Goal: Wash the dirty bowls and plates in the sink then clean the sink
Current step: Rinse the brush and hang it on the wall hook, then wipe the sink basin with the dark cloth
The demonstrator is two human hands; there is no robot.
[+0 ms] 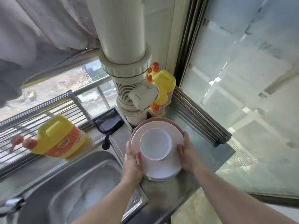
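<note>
Landmark: the sink [68, 189], a stainless steel basin at lower left; all places below are given from it.
Stack location: the plates [161, 168] sit on the steel counter [208, 152] just to the right of the sink, with a white bowl [155, 146] standing in the top plate.
Left hand [131, 162]: flat against the stack's near-left edge, fingers pressed together, thumb lying towards the bowl.
Right hand [188, 156]: cupped on the stack's right edge, fingers close together and curled over the rim.
Grip: whether the stack is lifted or resting on the counter cannot be told.
Risk, slip: the plates look smooth and possibly wet; held by the edges alone, one could slide out.
Risk, bowl: the bowl stands loose on the top plate, and any tilt of the stack would likely send it off.
Risk, knock: the big white pipe [124, 65] and two yellow bottles [163, 88] stand just beyond the stack; a push that way could topple a bottle.
Risk, edge: the stack's near side lies close to the sink's raised rim, and catching it could jolt the load.
Materials, plates: pale pink and white, round, shallow, with a matt plastic look.
Materials, bowl: white, round, thin-walled.
Materials, sink: brushed metal, dull, streaked with a whitish film, so cleaning appears not yet done.
Other: a yellow detergent jug [61, 138] lies tipped behind the sink, and a dark cloth [108, 123] hangs beside it.
</note>
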